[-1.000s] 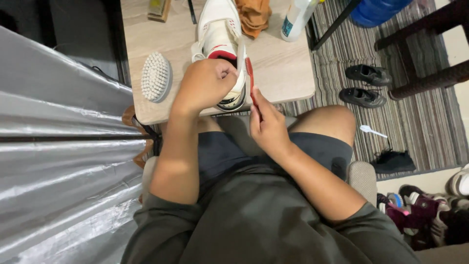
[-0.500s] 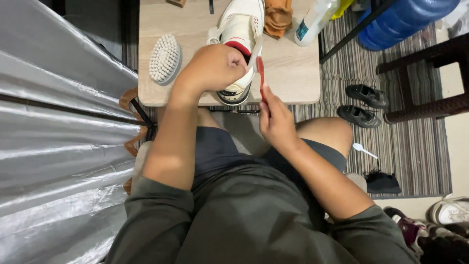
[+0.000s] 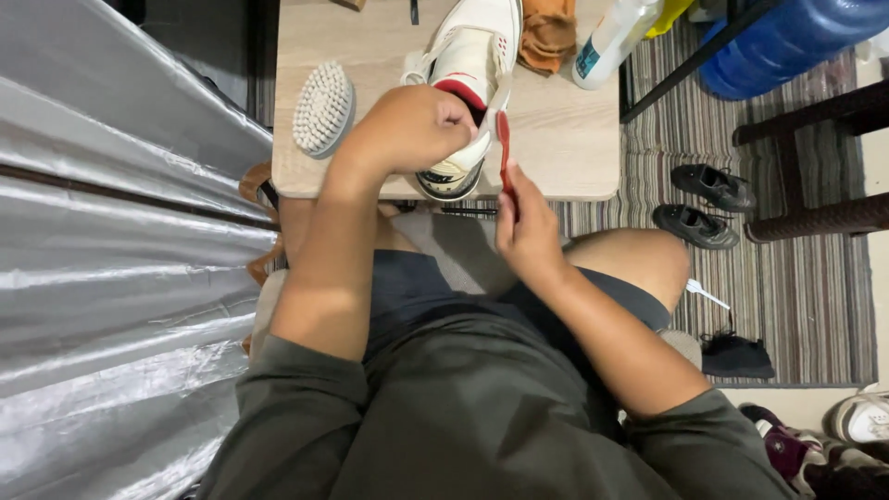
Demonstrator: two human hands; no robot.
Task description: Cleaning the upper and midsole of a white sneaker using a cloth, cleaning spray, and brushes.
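Note:
A white sneaker [image 3: 474, 56] with a red lining rests on a small wooden table [image 3: 574, 148], its heel toward me. My left hand [image 3: 412, 125] is closed around the sneaker's heel collar. My right hand [image 3: 526, 222] pinches a thin red brush [image 3: 504, 148] held upright, its head against the right side of the heel. A round white scrub brush [image 3: 324, 106] lies bristles-up on the table to the left of my left hand.
A brown cloth [image 3: 548, 37] and a white spray bottle [image 3: 616, 37] lie at the table's far side. Black sandals [image 3: 704, 204] sit on a striped rug [image 3: 796, 306] to the right, near a blue water jug [image 3: 787, 42]. Silver sheeting [image 3: 120, 278] covers the left.
The view has shifted so the table sits higher and more to the right. Both hands keep their grip, and the red brush stays beside the heel.

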